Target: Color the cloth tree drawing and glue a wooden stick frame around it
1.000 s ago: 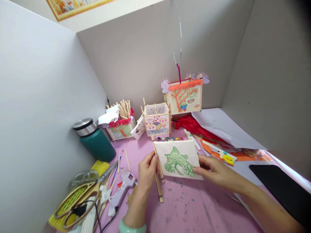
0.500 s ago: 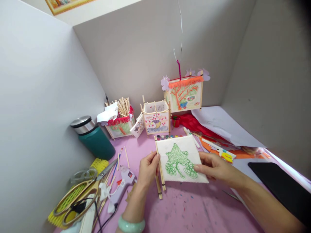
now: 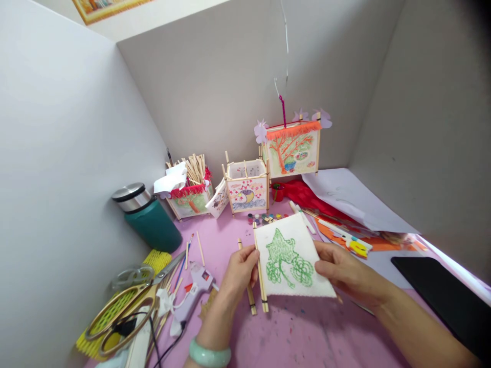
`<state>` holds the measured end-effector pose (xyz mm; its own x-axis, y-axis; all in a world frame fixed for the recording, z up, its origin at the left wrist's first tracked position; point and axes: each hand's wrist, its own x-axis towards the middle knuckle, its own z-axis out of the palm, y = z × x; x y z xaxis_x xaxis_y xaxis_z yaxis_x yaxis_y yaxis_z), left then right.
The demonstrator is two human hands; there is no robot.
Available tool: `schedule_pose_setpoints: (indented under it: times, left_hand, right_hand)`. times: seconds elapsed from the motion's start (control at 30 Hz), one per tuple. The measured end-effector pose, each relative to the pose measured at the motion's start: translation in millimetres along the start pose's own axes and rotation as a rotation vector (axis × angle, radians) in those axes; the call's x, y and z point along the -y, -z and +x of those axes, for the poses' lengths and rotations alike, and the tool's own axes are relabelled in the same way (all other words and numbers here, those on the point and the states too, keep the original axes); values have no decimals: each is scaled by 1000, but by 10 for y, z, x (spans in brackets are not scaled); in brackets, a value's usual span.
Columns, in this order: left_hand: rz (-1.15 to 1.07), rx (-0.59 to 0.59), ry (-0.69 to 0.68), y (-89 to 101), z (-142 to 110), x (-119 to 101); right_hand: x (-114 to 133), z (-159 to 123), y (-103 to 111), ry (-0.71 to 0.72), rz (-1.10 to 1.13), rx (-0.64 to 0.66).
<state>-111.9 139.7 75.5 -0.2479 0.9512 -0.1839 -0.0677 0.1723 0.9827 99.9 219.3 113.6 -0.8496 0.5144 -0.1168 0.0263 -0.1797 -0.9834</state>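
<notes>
Between my two hands is a white panel [image 3: 290, 255] with a green leaf drawing, tilted toward me above the table. A pair of wooden sticks [image 3: 262, 281] runs along its left edge. My left hand [image 3: 243, 271] pinches this stick-edged side. On the opposite side, my right hand [image 3: 343, 268] grips the edge, thumb in front and the other fingers mostly hidden behind. Another wooden stick [image 3: 251, 299] with dark bands lies on the pink table [image 3: 303, 337], just beside my left hand.
At left stand a green bottle [image 3: 151, 220], gold-handled scissors [image 3: 128, 317] and a glue gun [image 3: 195, 291]. Behind are a stick-filled box [image 3: 190, 197], a moon-painted lantern [image 3: 247, 191] and a hanging tree-painted lantern [image 3: 293, 151]. A black pad [image 3: 441, 296] lies right.
The panel has shifted slightly right and down toward me and turned a little. Both hands have moved along with it, and the stick on the table shows more fully.
</notes>
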Motion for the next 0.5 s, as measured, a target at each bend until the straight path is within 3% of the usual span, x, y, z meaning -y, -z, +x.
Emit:
schedule_pose_setpoints:
  times: [0.2,0.4,0.5]
  left_hand:
    - [-82,145,96,-87,-43,2]
    - [-92,157,226,-159,-58,23]
    - [-50,144,230,-187,-59,29]
  right_hand:
    - [-53,55,-68,55,15,-131]
    - [-156,150,-10,97,-128,-206]
    - [-284,195,33,81,-184,-313]
